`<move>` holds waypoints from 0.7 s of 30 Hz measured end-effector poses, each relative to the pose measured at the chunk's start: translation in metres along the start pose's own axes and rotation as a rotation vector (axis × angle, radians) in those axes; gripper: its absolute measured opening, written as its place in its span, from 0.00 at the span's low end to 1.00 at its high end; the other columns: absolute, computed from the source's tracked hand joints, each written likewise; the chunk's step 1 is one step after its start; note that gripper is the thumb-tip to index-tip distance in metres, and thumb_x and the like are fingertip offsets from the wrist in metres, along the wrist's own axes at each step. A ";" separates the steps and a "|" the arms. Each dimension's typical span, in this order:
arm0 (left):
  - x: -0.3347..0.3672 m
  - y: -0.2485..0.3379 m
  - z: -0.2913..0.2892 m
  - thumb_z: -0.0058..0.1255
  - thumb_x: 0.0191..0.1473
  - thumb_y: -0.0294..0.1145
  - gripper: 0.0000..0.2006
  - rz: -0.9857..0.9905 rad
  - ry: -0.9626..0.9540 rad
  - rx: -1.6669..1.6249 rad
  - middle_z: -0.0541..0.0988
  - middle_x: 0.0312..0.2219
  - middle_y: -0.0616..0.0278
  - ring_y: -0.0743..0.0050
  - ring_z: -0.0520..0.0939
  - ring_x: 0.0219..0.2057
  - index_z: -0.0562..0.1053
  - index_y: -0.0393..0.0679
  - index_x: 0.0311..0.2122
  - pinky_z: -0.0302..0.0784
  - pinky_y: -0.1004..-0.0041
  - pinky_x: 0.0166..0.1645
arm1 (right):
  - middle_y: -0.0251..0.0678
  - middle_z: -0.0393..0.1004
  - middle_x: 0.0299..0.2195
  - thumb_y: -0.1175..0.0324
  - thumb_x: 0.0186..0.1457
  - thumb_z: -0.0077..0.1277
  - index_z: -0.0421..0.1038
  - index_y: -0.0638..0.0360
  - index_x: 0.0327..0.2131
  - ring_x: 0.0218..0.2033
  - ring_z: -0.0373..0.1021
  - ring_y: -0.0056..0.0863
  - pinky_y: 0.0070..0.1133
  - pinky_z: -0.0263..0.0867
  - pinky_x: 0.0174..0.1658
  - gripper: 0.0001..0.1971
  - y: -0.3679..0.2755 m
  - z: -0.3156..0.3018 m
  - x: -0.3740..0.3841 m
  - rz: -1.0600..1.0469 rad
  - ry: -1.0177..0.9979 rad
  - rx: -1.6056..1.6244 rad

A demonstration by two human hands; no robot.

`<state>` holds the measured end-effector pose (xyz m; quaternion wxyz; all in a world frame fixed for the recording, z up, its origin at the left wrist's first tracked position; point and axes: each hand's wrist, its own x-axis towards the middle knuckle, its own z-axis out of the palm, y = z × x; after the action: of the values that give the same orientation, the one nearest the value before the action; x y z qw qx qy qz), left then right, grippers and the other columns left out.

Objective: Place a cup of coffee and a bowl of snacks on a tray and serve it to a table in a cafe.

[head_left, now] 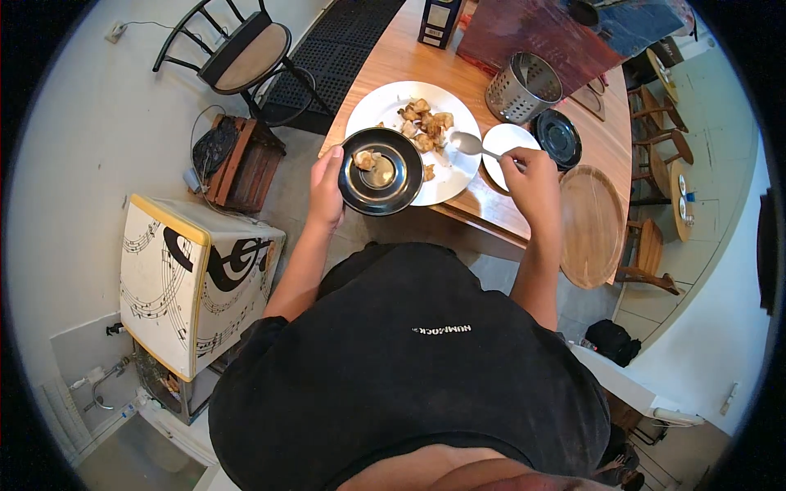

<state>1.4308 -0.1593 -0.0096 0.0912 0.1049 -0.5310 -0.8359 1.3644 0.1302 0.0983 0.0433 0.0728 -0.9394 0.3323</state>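
Note:
My left hand (327, 190) grips the edge of a small black bowl (403, 158), which is held over the near left rim of a large white plate (449, 175). One browned piece of food (365, 160) lies in the bowl beside a little yellowish liquid or reflection; I cannot tell which. Several more browned pieces (426, 124) are heaped on the white plate. In my right hand (532, 182), closed round the handle, is a metal spoon (465, 143). Its bowl hovers by the plate's right side and looks bare. The handle crosses over a small white saucer (509, 136).
Black dishes (558, 141) stand right of the saucer, and a round wooden tray (591, 227) overhangs the table's right side. Behind are a perforated metal utensil holder (524, 90) and a large reddish-blue box (540, 41). A chair (250, 57) stands left of the wooden table (368, 61).

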 end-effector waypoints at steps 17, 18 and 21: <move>-0.002 0.002 -0.023 0.39 0.69 0.40 0.18 0.051 0.110 0.041 0.80 0.35 0.63 0.83 0.78 0.35 0.75 0.34 0.42 0.73 0.78 0.43 | 0.57 0.78 0.27 0.66 0.51 0.53 0.80 0.69 0.31 0.30 0.77 0.50 0.34 0.72 0.39 0.13 0.020 0.030 0.028 0.027 -0.143 -0.127; -0.003 0.003 -0.023 0.39 0.69 0.40 0.18 0.053 0.112 0.039 0.80 0.35 0.63 0.83 0.78 0.35 0.75 0.34 0.42 0.73 0.78 0.43 | 0.56 0.78 0.27 0.64 0.51 0.51 0.80 0.68 0.32 0.30 0.77 0.50 0.34 0.72 0.39 0.15 0.023 0.029 0.030 0.042 -0.161 -0.127; -0.005 0.004 -0.022 0.39 0.69 0.40 0.18 0.048 0.108 0.019 0.79 0.35 0.64 0.83 0.77 0.35 0.75 0.34 0.43 0.73 0.78 0.43 | 0.56 0.78 0.28 0.63 0.52 0.50 0.79 0.69 0.32 0.32 0.78 0.49 0.34 0.72 0.40 0.16 0.029 0.033 0.033 0.069 -0.182 -0.082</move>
<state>1.4419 -0.1785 -0.0142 0.1385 0.1381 -0.5356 -0.8215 1.3257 0.1282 0.0595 -0.0508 0.0685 -0.9541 0.2871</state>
